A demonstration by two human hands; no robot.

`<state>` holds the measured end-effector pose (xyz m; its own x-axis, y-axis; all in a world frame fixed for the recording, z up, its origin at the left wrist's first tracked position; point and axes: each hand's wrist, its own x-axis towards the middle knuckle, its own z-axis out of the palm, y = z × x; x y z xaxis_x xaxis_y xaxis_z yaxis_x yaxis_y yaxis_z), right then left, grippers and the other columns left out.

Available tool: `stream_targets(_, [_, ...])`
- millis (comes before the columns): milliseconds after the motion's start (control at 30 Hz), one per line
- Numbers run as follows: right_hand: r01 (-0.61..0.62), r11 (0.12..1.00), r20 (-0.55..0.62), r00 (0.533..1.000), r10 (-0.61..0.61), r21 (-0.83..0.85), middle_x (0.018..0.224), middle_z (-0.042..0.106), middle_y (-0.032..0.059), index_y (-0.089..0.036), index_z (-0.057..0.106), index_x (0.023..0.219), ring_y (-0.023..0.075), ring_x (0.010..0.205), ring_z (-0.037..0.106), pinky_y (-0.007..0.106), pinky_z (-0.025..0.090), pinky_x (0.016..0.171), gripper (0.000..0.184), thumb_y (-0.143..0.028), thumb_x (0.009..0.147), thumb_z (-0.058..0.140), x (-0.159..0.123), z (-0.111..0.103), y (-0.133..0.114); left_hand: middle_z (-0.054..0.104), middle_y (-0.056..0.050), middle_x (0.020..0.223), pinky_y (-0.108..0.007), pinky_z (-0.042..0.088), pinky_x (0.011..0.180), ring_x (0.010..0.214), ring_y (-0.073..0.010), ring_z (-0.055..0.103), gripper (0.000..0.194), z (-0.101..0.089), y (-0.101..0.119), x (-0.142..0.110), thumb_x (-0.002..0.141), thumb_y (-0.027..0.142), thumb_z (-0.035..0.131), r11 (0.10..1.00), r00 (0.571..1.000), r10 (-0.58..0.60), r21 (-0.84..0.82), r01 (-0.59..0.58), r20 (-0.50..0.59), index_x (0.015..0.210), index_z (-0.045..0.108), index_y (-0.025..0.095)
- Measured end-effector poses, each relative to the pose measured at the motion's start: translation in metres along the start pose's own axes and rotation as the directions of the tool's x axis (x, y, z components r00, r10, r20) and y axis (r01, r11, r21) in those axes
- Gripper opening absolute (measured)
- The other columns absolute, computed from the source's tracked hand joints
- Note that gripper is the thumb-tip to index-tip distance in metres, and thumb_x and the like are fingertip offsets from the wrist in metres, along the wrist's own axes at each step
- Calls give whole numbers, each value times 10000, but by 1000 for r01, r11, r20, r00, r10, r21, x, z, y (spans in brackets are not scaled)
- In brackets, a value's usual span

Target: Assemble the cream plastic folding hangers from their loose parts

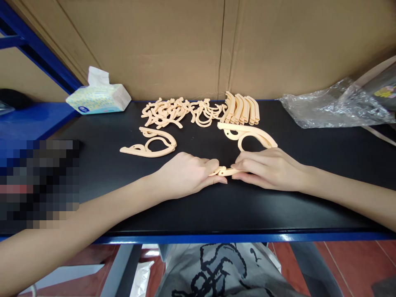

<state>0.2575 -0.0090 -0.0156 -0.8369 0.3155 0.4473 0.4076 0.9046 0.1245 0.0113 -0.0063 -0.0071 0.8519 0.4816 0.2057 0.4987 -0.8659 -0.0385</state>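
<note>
The largest thing is one brown cardboard wall (148,45) across the top of the frame, then one flat black tabletop (198,210) through the middle. One crumpled clear plastic bag (324,109) lies at the upper right; two bare hands work at centre. One pale patterned tissue pack (99,98) sits at the upper left. Along the table's back edge are one tangled heap of cream plastic hooked pieces (167,111) and one row of curved cream plastic bars (246,109) (both too crowded to count). Below them lie two bent cream plastic assemblies with rings, one left of centre (153,154), one right (247,129), partly behind the right hand. Smallest, at centre, two slim cream plastic ends with round holes (229,172) meet: the left hand (193,175) pinches one, the right hand (266,169) the other.
</note>
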Motion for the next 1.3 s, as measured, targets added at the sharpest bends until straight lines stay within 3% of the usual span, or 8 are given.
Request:
stream_targets(500, [-3, 1000, 32, 999, 2, 14, 804, 660, 1, -174, 557, 881, 79, 577, 545, 230, 359, 489, 235, -313, 1015, 424, 0, -1, 0, 559, 3, 520, -264, 182, 444, 437, -144, 558, 609, 0, 1, -1, 1018, 550, 182, 996, 1000, 15, 86, -14, -7, 713, 534, 158])
stream_targets(833, [-1, 1000, 27, 1000, 1, 1, 799, 673, 4, -169, 569, 873, 84, 577, 567, 221, 393, 502, 237, -321, 1006, 447, 0, -1, -1, 566, 7, 526, -271, 179, 450, 448, -143, 563, 513, -2, 3, 0, 1013, 511, 333, 996, 999, -17, 86, 13, 43, 714, 555, 159])
stream_targets(1300, [7, 1000, 22, 1000, -7, -18, 804, 678, 5, -168, 581, 878, 85, 575, 572, 221, 404, 507, 240, -329, 1003, 455, 1, 0, 0, 577, 7, 538, -272, 172, 446, 441, -154, 576, 546, 0, 1, 0, 1012, 532, 297, 997, 999, -7, 77, 4, 37, 705, 549, 158])
